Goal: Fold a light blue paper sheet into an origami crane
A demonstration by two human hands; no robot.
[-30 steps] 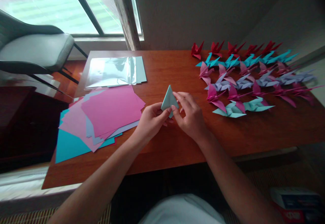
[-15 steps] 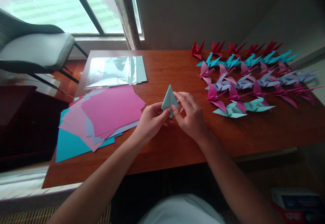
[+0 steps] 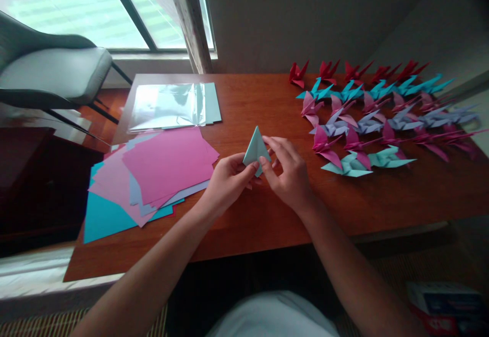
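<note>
A pale mint piece of folded origami paper [image 3: 256, 146], pointed at the top like a kite, is held up above the middle of the table. My left hand [image 3: 230, 176] pinches its lower left side, thumb on the front face and fingers behind. From the right, my right hand [image 3: 287, 171] has its thumb pressed on the paper's lower front and its index finger near the right edge. Fingers behind the paper are partly hidden. To the right stand two mint paper cranes [image 3: 352, 164] of similar colour.
Loose coloured paper sheets [image 3: 168, 163] fan out at the table's left, below a clear plastic packet of paper [image 3: 168, 105]. Rows of red, blue, pink and lilac paper cranes [image 3: 367, 123] fill the right side of the wooden table [image 3: 252, 235]. A chair [image 3: 57, 74] stands beyond the left edge.
The right index finger has lifted slightly off the paper's right edge, showing a little more of it. Otherwise both hands keep nearly the same hold.
</note>
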